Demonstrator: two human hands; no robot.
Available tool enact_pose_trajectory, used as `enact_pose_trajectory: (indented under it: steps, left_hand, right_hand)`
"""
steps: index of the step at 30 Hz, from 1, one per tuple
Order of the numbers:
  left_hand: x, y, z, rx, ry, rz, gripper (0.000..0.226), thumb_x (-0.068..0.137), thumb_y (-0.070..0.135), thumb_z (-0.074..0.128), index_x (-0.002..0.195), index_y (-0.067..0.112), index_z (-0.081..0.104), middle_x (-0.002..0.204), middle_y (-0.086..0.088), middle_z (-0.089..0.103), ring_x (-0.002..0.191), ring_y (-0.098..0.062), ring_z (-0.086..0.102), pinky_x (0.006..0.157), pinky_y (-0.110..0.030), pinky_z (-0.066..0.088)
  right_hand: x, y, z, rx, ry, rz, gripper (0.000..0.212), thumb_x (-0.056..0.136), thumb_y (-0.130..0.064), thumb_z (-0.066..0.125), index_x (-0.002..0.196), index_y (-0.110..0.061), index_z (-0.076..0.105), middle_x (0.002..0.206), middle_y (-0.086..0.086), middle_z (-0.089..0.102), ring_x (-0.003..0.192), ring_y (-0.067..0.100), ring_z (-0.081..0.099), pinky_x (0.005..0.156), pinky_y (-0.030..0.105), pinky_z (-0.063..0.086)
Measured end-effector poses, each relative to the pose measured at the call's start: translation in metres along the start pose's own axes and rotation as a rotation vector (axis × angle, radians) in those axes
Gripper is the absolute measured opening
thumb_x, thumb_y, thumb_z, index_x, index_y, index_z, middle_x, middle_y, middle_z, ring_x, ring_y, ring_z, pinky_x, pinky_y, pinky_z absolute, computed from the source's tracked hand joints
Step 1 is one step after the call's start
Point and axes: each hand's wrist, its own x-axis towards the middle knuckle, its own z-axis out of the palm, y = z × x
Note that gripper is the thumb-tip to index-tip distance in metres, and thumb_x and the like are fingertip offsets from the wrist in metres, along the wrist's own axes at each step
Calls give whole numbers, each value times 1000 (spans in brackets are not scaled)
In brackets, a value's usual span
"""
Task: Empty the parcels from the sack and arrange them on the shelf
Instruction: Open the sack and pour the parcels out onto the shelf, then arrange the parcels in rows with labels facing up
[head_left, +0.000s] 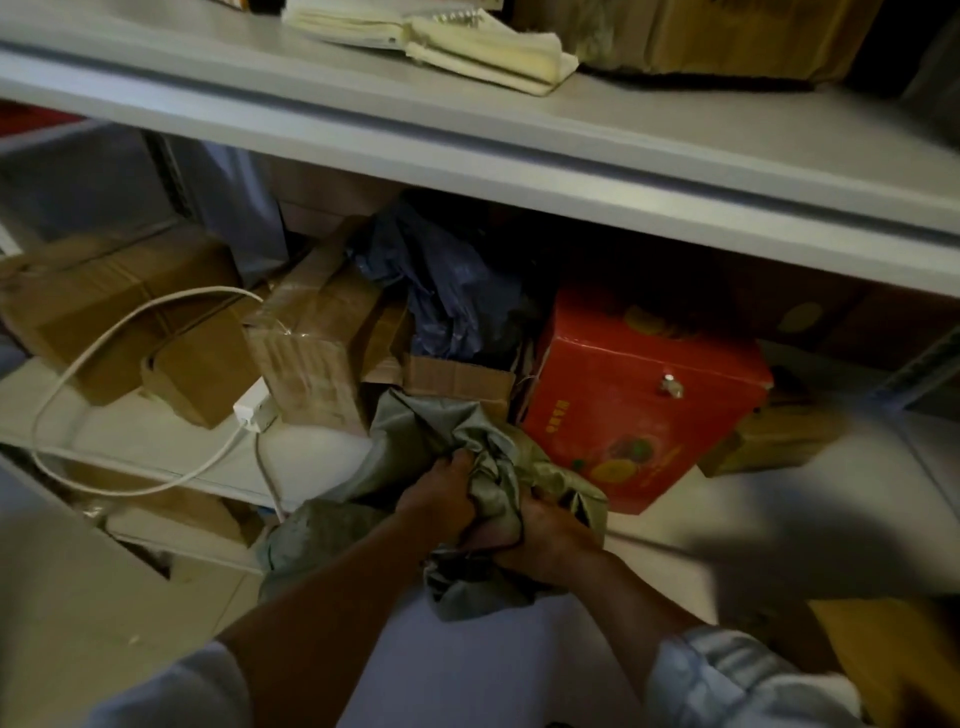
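A grey-green sack (415, 431) lies crumpled at the front edge of the lower shelf (156, 431). My left hand (441, 493) grips a bunch of its fabric from the left. My right hand (540, 540) grips the bunched fabric from the right, close against the left hand. Behind the sack stand taped brown cardboard parcels (311, 338), a red printed box (639, 395) and a dark blue plastic bag (447, 291). What is inside the sack is hidden.
A white cable (104, 338) loops over the shelf to a white plug block (254, 410). More brown boxes (104, 306) fill the left. The upper shelf (467, 130) carries folded cream cloth (483, 47) and a carton. A yellow parcel (893, 654) lies at the lower right.
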Motion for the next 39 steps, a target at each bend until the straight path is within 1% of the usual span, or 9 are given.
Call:
enact_pose_trajectory:
  steps: [3,5,7,10,14,18,25,35,39]
  left_hand:
    - [-19,15,-7,283,38,-42,74,93,40,49,150,24,5,149,-16,26,134,-36,35,106,-50,34]
    - [-40,24,-9,377,63,-34,95,85,52,56,150,29,-9,156,-16,5,144,-38,14,111,-58,22]
    - [-62,30,1,392,26,7,95,87,54,52,149,33,-16,158,-9,-18,145,-41,-6,110,-64,16]
    - [-79,22,14,484,-79,37,92,91,49,52,149,29,-16,156,-9,-28,145,-42,-10,113,-59,22]
    - [-67,27,9,524,-94,-45,88,93,41,51,150,29,-15,157,-8,-26,146,-40,-8,111,-59,24]
    - [-88,40,7,463,-13,-86,90,92,45,50,148,34,-19,156,-6,-28,144,-40,-16,113,-64,9]
    - [-140,59,-22,375,129,50,85,95,43,46,148,31,-19,158,-9,-21,146,-38,-11,115,-58,13]
    - [-197,129,-23,341,114,212,80,93,29,51,153,23,-3,159,-14,-3,148,-34,-2,115,-53,22]
    - [-223,193,-10,276,233,387,83,90,31,56,152,19,2,157,-16,13,145,-35,13,115,-50,26]
  right_hand:
    - [-7,-6,0,-35,-20,60,126,51,-78,59,152,-23,7,153,11,26,134,36,39,104,46,42]
    - [-14,-9,1,-61,-15,91,113,71,-60,66,153,-20,-2,156,14,16,135,38,36,105,47,40]
    - [-20,-10,2,-82,15,97,104,80,-53,64,153,-20,-2,158,15,9,139,37,29,109,48,35]
    - [-30,-14,0,-118,55,78,97,80,-50,65,151,-23,5,157,14,13,141,37,22,112,51,29]
    - [-49,-13,-11,-124,75,49,99,82,-38,69,151,-36,-1,160,8,1,147,35,6,115,52,24]
    - [-80,-4,-30,-111,80,66,94,88,-35,64,152,-32,-3,161,7,-3,148,34,3,114,48,28]
    - [-142,9,-46,-93,178,75,83,87,-33,64,152,-28,13,157,12,16,137,37,31,108,46,38]
    - [-227,13,-79,-139,231,66,63,88,-34,63,142,-25,33,146,9,33,132,35,37,105,52,38]
    - [-274,33,-110,-211,357,77,62,91,-35,57,145,-25,29,154,6,24,141,32,25,113,55,24]
